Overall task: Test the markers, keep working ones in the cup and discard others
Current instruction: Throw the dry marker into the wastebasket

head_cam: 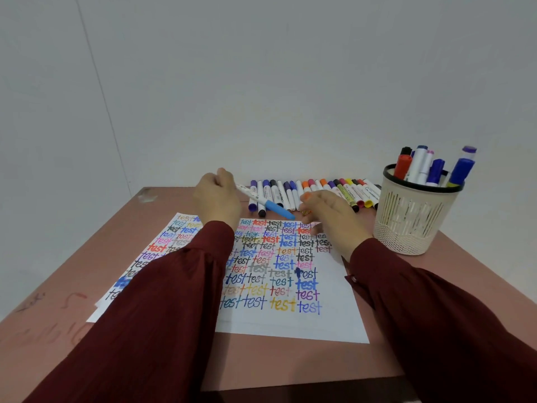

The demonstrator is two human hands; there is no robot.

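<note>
Head view: the blue-capped marker [266, 202] sits pinched in the curled left hand [216, 196]; its long axis slants from that fist toward the right hand [329, 216], cap end nearest; the right hand, just beside the cap, is loosely spread and seems to hold nothing; the cup [415, 222] stands to its right; uncapping looks next

Blue-capped marker [266, 202] tilted; cup [412, 216] upright

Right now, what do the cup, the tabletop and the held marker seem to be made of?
Cup: likely cream plastic, matte, with moulded slots and a black rim. Tabletop: probably laminate or painted board, flat reddish-brown, scuffed. Marker: smooth plastic, white printed barrel, blue cap.
</note>
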